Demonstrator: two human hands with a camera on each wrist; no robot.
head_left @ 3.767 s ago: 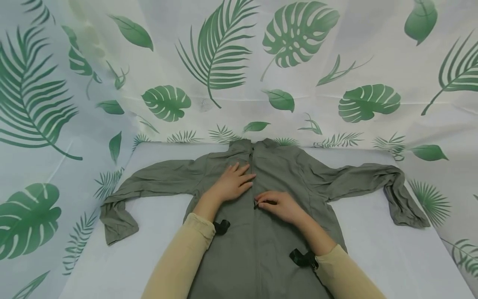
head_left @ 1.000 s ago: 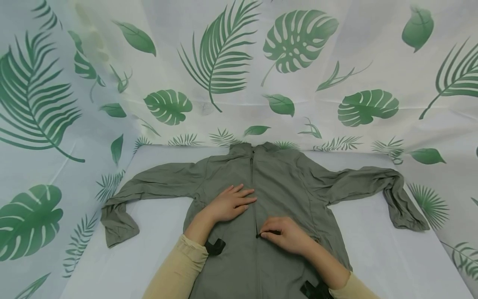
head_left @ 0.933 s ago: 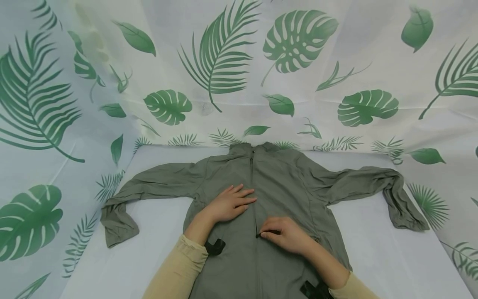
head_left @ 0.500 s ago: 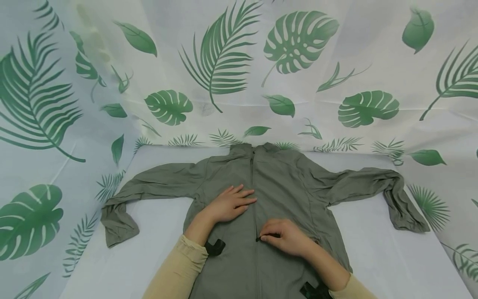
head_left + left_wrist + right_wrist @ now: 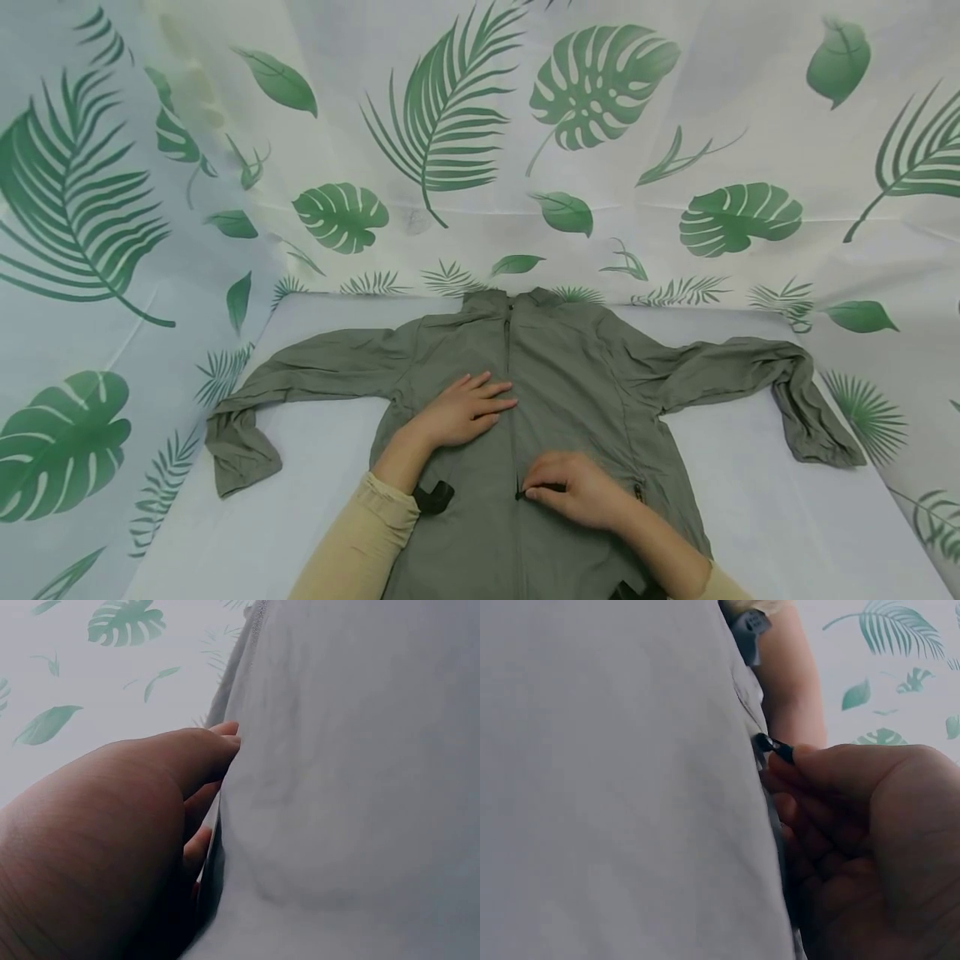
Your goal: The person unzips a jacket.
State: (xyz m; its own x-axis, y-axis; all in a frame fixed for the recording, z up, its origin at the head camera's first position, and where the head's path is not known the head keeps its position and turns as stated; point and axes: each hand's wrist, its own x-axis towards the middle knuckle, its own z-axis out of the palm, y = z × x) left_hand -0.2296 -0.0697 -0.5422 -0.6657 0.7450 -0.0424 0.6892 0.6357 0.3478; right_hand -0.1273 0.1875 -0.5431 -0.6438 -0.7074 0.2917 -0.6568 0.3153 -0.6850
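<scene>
A grey-green zip jacket (image 5: 465, 533) lies front up on a white table, sleeves spread to both sides. My left hand (image 5: 461, 412) rests flat on its chest, left of the zip line, fingers extended. In the left wrist view the fingertips of that hand (image 5: 127, 817) touch the cloth. My right hand (image 5: 573, 487) pinches a small black zipper pull (image 5: 776, 747) between thumb and index finger, partway down the front. Above the pull, the zip shows as a thin dark gap up toward the collar (image 5: 510, 302).
The left sleeve (image 5: 243, 450) and right sleeve (image 5: 817, 417) bend downward near their cuffs. White table surface (image 5: 780, 517) shows on both sides of the jacket. Leaf-print cloth (image 5: 480, 125) hangs behind and at the sides. Black straps sit on both wrists, below beige sleeves (image 5: 356, 533).
My right hand has drawn the zipper pull down along the front, from chest height to lower on the jacket. The left hand slid lower earlier, then stayed in place.
</scene>
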